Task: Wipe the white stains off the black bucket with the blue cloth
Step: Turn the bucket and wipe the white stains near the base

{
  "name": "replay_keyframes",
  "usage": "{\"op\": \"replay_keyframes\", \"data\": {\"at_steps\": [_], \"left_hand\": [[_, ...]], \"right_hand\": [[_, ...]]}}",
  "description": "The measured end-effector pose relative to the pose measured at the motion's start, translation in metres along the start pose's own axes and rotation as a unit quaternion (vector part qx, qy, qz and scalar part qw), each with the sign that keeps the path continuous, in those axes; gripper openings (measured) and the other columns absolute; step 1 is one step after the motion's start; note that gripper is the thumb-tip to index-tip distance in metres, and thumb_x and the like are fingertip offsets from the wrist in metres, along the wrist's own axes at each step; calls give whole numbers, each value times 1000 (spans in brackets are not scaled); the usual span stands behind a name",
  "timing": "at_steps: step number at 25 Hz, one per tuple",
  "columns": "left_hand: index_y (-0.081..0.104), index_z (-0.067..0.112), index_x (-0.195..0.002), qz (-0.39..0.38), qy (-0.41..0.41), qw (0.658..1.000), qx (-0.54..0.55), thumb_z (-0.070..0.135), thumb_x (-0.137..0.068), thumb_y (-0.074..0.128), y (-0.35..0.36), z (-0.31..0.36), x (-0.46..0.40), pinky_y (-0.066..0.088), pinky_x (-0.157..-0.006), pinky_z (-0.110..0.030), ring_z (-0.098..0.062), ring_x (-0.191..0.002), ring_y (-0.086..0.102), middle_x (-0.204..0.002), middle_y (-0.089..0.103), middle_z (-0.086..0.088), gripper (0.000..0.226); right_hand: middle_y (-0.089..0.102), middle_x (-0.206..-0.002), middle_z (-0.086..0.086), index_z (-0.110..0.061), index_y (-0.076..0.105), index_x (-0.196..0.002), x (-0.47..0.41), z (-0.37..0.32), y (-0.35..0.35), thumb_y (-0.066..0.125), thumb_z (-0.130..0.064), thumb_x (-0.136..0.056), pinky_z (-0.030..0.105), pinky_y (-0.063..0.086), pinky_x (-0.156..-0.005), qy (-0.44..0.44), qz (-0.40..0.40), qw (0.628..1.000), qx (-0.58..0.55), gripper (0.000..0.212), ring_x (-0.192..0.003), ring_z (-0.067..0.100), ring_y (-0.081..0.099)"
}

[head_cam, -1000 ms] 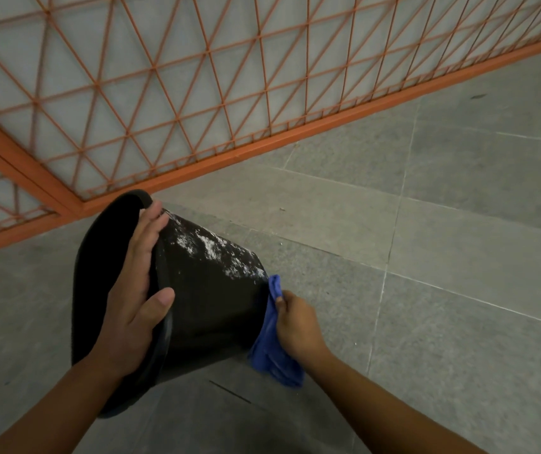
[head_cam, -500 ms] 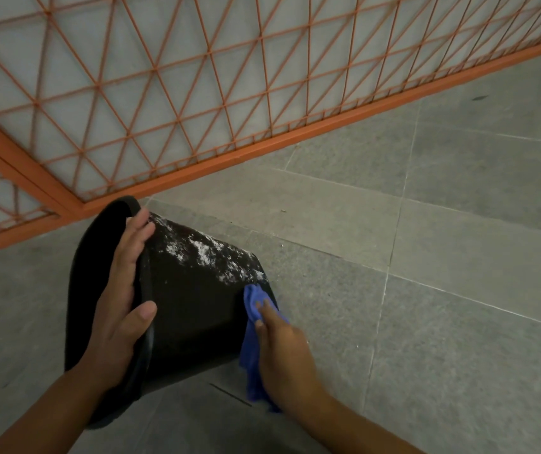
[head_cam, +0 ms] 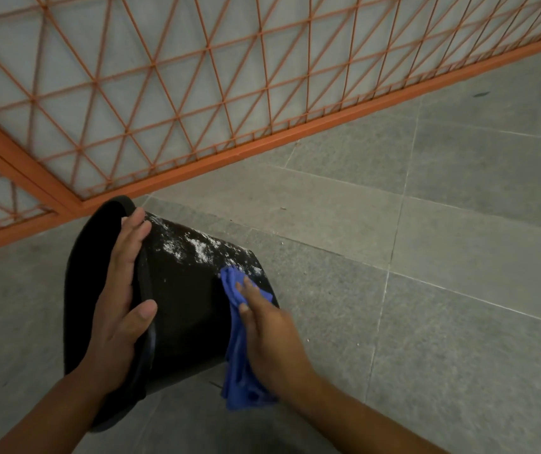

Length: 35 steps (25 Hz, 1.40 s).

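The black bucket (head_cam: 183, 299) lies tipped on its side on the floor, its mouth toward the left. White stains (head_cam: 197, 249) speckle its upper wall. My left hand (head_cam: 121, 296) grips the rim, fingers flat over the mouth and thumb on the outer wall. My right hand (head_cam: 269, 329) presses the blue cloth (head_cam: 234, 342) against the bucket near its base, just below the stains, with straight fingers. Part of the cloth hangs down under my wrist.
An orange metal fence (head_cam: 197, 103) with a triangular mesh runs diagonally behind the bucket, its bottom rail close to the rim. Grey floor tiles (head_cam: 426, 290) stretch to the right and front, with a few white crumbs beside the bucket.
My right hand has moved the cloth from beside the bucket's base up onto its wall, close to the stains. The left hand has kept its grip on the rim.
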State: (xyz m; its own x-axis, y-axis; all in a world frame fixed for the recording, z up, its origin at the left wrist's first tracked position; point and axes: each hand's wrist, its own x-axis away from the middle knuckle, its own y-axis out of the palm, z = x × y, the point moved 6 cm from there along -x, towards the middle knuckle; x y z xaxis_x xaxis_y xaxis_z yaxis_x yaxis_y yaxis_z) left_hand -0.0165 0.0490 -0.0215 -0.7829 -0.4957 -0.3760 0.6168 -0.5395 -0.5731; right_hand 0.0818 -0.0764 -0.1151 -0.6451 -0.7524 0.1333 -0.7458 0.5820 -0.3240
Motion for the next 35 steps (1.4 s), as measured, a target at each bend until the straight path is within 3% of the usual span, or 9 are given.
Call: {"op": "replay_keyframes", "data": {"at_steps": [3,8,11,13,17,22,25,28,35], "left_hand": [[26,4,-146,-1,2,1000,-1,73,-88,33,2,1,2,11,-121,-29,-22,-150,10,-161,18,2,90],[27,14,-145,12,2,1000,-4,74,-87,32,-3,-1,1,12,-121,-32,-22,-150,11,-160,19,8,85],[27,8,-145,17,-8,1000,17,74,-86,35,-1,-2,1,11,-121,-37,-20,-150,11,-159,19,13,89],[28,2,-145,14,-9,1000,25,73,-86,36,-1,-1,1,11,-121,-37,-21,-150,12,-160,20,4,93],[28,4,-145,1,0,1000,7,73,-87,34,-2,0,0,13,-121,-31,-20,-149,14,-160,20,-1,90],[28,4,-144,11,-3,1000,20,73,-86,37,1,-1,-3,12,-121,-34,-20,-150,12,-159,22,7,90],[29,4,-144,19,0,1000,14,73,-87,35,-6,-6,-2,13,-121,-33,-20,-149,15,-158,23,3,90],[29,5,-143,27,-10,1000,4,74,-87,33,-16,-14,0,14,-121,-34,-21,-149,16,-159,23,3,90],[29,13,-145,22,-17,1000,-4,74,-86,34,-20,-18,2,13,-121,-34,-19,-149,14,-160,20,3,85]], "right_hand": [[47,-132,-3,-18,38,-135,-17,18,-7,31,-18,-99,3,29,-91,50,20,998,-37,37,-126,20,43],[36,-145,1,-21,31,-139,10,3,2,31,-22,-99,23,27,-108,22,21,999,20,40,-132,18,36],[59,-118,15,-8,45,-127,-18,32,-5,32,-17,-98,5,39,-73,82,29,996,-17,32,-110,29,55],[63,-103,20,-2,52,-111,-24,49,-16,31,-12,-98,16,30,-57,133,53,990,10,27,-96,32,59],[60,-105,12,-3,48,-116,5,55,-11,27,-19,-99,12,37,-67,161,7,985,62,32,-103,24,57],[62,-91,10,-4,55,-103,-19,64,-17,31,-16,-98,12,34,-55,138,41,989,45,27,-70,13,51],[61,-103,18,-2,51,-104,-10,69,-16,31,-19,-97,23,35,-70,168,4,983,78,28,-87,27,56],[62,-97,16,-4,51,-105,15,52,-21,31,-21,-97,28,36,-70,112,-44,985,124,27,-91,28,58],[62,-94,6,-24,52,-97,5,68,-69,36,-20,-96,32,49,-79,189,43,979,-64,16,-84,17,60]]}}
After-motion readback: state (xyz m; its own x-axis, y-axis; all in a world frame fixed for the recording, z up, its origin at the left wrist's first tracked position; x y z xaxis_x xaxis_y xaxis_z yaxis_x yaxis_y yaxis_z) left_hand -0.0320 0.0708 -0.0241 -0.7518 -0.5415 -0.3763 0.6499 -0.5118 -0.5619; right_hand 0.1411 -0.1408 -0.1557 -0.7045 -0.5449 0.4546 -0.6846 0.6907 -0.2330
